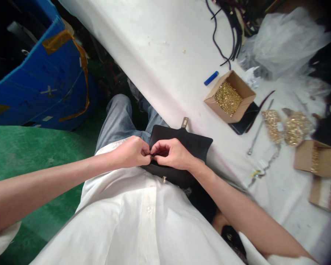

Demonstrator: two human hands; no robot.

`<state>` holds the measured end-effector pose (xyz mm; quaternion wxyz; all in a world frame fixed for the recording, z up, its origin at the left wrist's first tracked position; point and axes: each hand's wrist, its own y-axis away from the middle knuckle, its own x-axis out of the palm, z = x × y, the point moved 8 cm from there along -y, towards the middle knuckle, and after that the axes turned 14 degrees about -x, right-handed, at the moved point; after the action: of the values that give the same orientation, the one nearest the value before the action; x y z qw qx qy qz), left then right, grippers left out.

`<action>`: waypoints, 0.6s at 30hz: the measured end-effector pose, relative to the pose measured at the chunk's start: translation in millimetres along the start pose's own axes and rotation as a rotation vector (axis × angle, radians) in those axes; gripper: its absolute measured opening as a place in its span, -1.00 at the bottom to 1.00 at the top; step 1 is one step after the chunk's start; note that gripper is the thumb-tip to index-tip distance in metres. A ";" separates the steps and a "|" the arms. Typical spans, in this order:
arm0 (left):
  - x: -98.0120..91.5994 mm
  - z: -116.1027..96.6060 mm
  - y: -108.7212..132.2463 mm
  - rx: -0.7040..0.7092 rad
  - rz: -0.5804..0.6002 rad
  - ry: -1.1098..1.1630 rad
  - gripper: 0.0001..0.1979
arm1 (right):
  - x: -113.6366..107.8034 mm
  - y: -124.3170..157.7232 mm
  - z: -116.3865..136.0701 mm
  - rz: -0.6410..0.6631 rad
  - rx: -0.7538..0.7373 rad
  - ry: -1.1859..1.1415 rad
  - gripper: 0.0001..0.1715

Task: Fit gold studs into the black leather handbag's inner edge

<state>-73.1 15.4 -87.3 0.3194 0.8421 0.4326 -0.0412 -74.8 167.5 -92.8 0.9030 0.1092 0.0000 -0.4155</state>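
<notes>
A black handbag [179, 141] rests on my lap against the table's edge, its flap folded back. A metal clasp plate [185, 122] sticks out from the flap's far edge, and a small metal catch [164, 179] shows on the side near my shirt. My left hand [135, 151] pinches at the bag's left side, fingertips closed. Close against it, my right hand [172, 154] pinches at the same spot, thumb and forefinger nearly meeting. Between the fingertips is something small and dark that I cannot make out.
On the white table [165, 66] stands a cardboard box [244, 97] of small gold metal pieces, near a blue lighter [211, 78]. Bags of gold hardware [296, 127], black cords [216, 29] and clear plastic [287, 44] lie rightward. A blue bin [44, 81] stands left.
</notes>
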 end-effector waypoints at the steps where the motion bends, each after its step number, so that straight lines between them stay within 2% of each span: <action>1: 0.5 -0.5 0.4 0.007 -0.007 0.000 -0.79 | -0.4 0.7 -0.9 -0.002 0.002 0.005 -0.77; 12: 4.9 3.2 1.8 0.009 0.004 0.051 -0.83 | 0.2 -4.4 7.4 0.103 -0.031 0.061 -0.79; 18: 5.8 6.9 1.6 0.006 -0.009 0.072 -0.85 | -1.0 -10.4 12.4 0.150 -0.036 0.169 -0.80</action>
<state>-66.9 14.8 -94.0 0.3007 0.8422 0.4473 -0.0135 -84.4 159.3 -82.7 0.9302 0.1273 0.0756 -0.3359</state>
